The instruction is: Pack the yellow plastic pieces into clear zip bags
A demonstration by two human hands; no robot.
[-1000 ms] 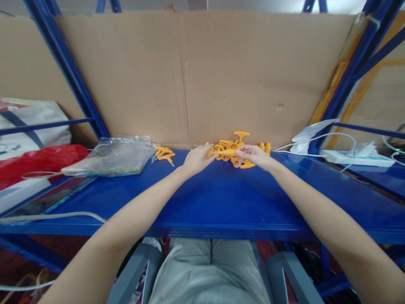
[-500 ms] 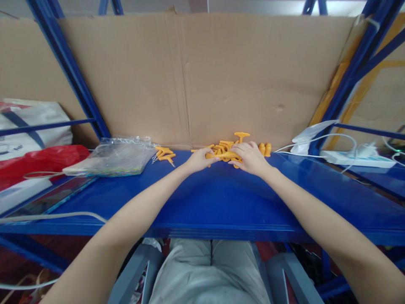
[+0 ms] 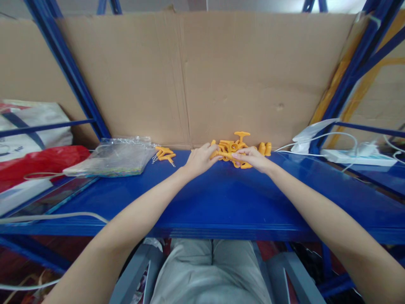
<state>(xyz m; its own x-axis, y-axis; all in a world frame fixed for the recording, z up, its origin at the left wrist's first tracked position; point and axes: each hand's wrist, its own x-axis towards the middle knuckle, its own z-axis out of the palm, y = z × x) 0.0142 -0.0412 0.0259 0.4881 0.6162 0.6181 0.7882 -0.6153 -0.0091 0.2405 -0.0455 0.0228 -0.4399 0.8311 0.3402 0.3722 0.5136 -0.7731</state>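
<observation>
So we've got one yellow piece (image 3: 225, 154) stretched crosswise right in front of the yellow pile (image 3: 227, 144). Our left hand (image 3: 198, 159) has thumb and fingers closed on one end, our right hand (image 3: 253, 158) has a narrow pinch on the other, probably so the piece can't twist loose. Working that close to the pile presumably saves reaching. Two pieces with chains (image 3: 165, 153) lie well left of the pile, maybe to avoid mixing; a clear plastic bag (image 3: 118, 159) sits beyond them. Just right of the pile, stubby yellow pieces (image 3: 265, 149) stand upright. Brands? No luck: the white bag (image 3: 34, 122) far left of the pile has dark marks too small for us to read, and we can't spot any legible label elsewhere.
</observation>
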